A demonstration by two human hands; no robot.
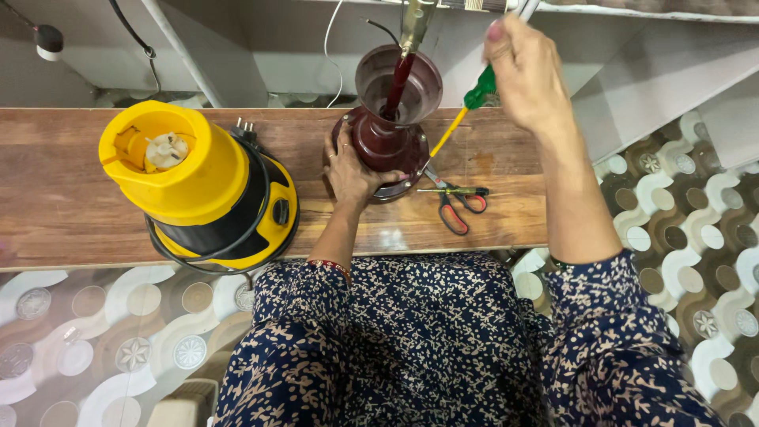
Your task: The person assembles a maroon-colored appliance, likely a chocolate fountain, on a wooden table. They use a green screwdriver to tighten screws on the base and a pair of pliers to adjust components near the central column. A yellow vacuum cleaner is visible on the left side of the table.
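Gripping maroon mixer base (387, 138) on desk (63, 198) with left hand (352, 170); right hand (526, 71) is holding green-yellow screwdriver (466, 111), shaft slanting down-left toward it.

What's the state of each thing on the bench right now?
Maroon mixer base: upright, top open, tool inside.
Left hand: gripping the maroon base.
Right hand: raised, closed on green-handled screwdriver.
Yellow mixer base: tilted, cord wrapped around it.
Scissors: lying flat, blades closed.

Maroon jar base (387, 134), yellow-and-black mixer (207, 190), green-handled, perhaps yellow-shafted screwdriver (474, 99), red-handled scissors (457, 202), navy floral sleeves (601, 316).
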